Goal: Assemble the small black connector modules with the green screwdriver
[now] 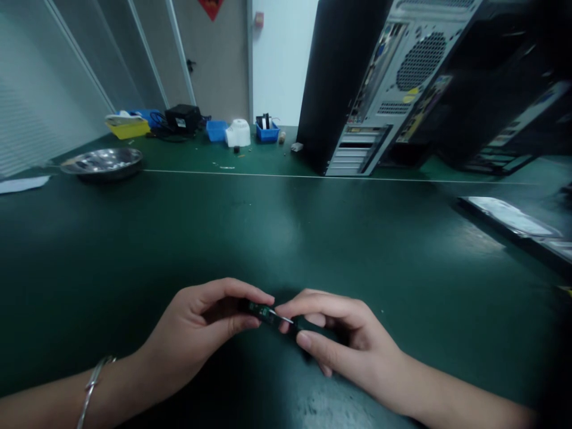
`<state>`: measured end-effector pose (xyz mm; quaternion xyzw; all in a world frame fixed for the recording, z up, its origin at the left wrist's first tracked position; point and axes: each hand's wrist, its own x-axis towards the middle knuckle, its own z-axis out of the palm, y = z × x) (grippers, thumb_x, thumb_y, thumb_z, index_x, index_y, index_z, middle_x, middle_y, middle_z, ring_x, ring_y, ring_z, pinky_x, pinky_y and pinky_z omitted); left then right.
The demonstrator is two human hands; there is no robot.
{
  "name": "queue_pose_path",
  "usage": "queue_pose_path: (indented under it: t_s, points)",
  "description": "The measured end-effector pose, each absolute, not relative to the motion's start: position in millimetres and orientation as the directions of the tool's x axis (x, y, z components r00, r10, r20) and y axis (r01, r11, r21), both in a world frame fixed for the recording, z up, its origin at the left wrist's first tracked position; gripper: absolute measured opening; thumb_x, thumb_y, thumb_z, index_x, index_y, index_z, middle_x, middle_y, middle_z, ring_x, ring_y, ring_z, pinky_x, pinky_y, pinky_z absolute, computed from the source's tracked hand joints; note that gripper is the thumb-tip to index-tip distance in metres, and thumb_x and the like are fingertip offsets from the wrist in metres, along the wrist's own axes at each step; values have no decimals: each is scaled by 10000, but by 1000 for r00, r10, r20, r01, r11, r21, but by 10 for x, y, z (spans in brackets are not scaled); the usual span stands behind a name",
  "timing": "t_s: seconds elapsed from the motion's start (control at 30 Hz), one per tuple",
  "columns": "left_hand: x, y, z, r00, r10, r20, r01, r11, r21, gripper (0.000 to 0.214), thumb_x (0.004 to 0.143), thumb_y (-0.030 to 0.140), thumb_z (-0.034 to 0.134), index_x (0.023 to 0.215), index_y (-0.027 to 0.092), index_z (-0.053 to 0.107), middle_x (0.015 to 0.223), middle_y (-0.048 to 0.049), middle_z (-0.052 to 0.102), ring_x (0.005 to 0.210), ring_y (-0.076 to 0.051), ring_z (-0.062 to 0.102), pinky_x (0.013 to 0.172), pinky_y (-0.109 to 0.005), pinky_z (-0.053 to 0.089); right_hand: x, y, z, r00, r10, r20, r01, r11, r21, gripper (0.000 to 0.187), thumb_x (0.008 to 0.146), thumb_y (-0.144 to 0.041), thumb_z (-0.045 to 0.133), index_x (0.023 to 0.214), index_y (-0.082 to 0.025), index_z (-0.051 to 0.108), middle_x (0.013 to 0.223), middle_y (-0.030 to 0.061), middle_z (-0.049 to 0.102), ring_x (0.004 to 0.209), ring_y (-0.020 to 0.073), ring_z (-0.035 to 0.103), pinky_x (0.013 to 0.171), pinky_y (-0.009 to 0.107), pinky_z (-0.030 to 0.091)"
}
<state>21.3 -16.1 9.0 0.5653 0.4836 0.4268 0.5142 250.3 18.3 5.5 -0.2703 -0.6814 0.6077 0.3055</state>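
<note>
The left hand (205,325) is closed in a pinch on a small part (259,310), over the near tabletop (268,238); the right hand (357,339), fingers curled, grips a dark tool (305,324), its thin metal shaft (286,319) reaching to the part; I can't make out whether they touch; a metal bowl (105,162) sits farther back, leftward.

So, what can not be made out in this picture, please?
- Head view: print on the small dark piece, too small; one end, behind the left hand.
- Head view: dark handle, partly covered by the right hand.
- Head view: silver-topped object, cut by the right edge.
</note>
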Motion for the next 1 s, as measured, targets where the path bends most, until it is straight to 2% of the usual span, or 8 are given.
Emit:
queue_pose_path:
  t_s: [0.1, 0.33, 0.47, 0.63, 0.77, 0.87, 1.0]
  points:
    - [231, -153, 102, 205, 977, -49, 48, 40, 998, 154, 821, 187, 751, 953, 262, 775, 941, -2, 799, 893, -188, 746, 836, -264, 601, 2496, 181, 53, -677, 730, 93, -29, 100, -995, 230, 920, -227, 627, 1124, -193, 726, 966, 73, 691, 527, 47, 509, 458, 183, 428]
    - [168, -152, 119, 122, 990, -66, 133, 49, 990, 147, 839, 273, 743, 982, 240, 756, 965, -26, 763, 869, -176, 709, 769, -237, 585, 2505, 181, 36, -652, 754, 82, -24, 87, -996, 222, 915, -199, 625, 1113, -182, 725, 955, 69, 686, 507, 38, 491, 447, 171, 433]
    - [142, -139, 100, 122, 991, -58, 133, 42, 990, 157, 887, 304, 685, 1020, 232, 728, 946, -31, 736, 874, -178, 687, 785, -254, 566, 2517, 171, -15, -612, 785, 96, -66, 70, -995, 242, 915, -201, 631, 1137, -225, 724, 958, 55, 672, 501, 29, 489, 451, 157, 454]
    - [134, -141, 90, 365, 931, -11, 284, -100, 954, 178, 944, 259, 593, 1082, 258, 706, 1000, -27, 694, 914, -177, 646, 820, -273, 522, 2521, 187, -63, -540, 834, 113, -92, 75, -993, 249, 918, -201, 634, 1140, -271, 721, 954, 35, 668, 502, 19, 498, 460, 138, 464]
    - [157, -172, 78, 555, 831, 30, 448, -329, 831, 263, 971, 179, 508, 1164, 246, 674, 1007, -54, 664, 961, -195, 592, 865, -312, 497, 2518, 189, -55, -553, 825, 116, -80, 86, -993, 260, 917, -202, 636, 1150, -282, 719, 956, 34, 667, 512, 23, 498, 463, 134, 483]
    - [191, -192, 76, 612, 790, 42, 512, -436, 740, 289, 973, 148, 480, 1199, 219, 646, 1066, -82, 639, 1010, -212, 552, 904, -337, 487, 2515, 180, -34, -559, 822, 110, -61, 91, -994, 259, 917, -211, 632, 1153, -280, 717, 964, 37, 663, 519, 31, 490, 451, 137, 488]
    - [220, -205, 80, 603, 796, 50, 558, -466, 687, 308, 976, 155, 473, 1250, 216, 602, 1164, -99, 602, 1076, -226, 520, 956, -362, 476, 2504, 180, -12, -552, 825, 118, -10, 136, -991, 244, 913, -208, 626, 1132, -254, 722, 952, 38, 669, 506, 36, 486, 453, 160, 482]
